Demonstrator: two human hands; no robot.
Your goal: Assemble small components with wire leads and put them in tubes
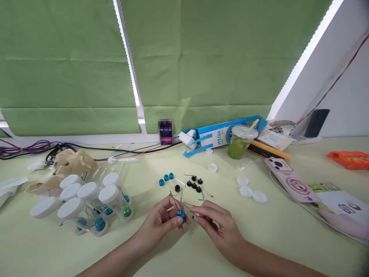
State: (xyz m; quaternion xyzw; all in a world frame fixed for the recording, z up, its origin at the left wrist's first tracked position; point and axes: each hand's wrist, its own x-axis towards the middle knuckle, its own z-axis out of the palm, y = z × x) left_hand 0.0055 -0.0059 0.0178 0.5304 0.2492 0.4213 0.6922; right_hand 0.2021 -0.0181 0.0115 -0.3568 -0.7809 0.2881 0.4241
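My left hand point(162, 220) pinches a small blue metal knob-like part point(181, 214) between thumb and fingers. A thin rod rises beside these fingers; I cannot tell whether it is attached. Just to the right, my right hand point(219, 223) has thumb and forefinger closed on a thin metal rod point(188, 204), its tip close to the blue part. Beyond the hands lie three more blue parts point(166, 177), a black ring-like part point(177, 188) and several small black screw-like knobs point(194, 186). Thin L-shaped metal keys point(188, 175) lie among them.
Clear tubes with white caps point(89, 190) stand at left, some holding blue or green parts. Loose white caps point(246, 191) lie right of centre. Behind are a green drink cup point(239, 144) and a blue-and-white package point(219, 134). A pink phone point(291, 181) lies right.
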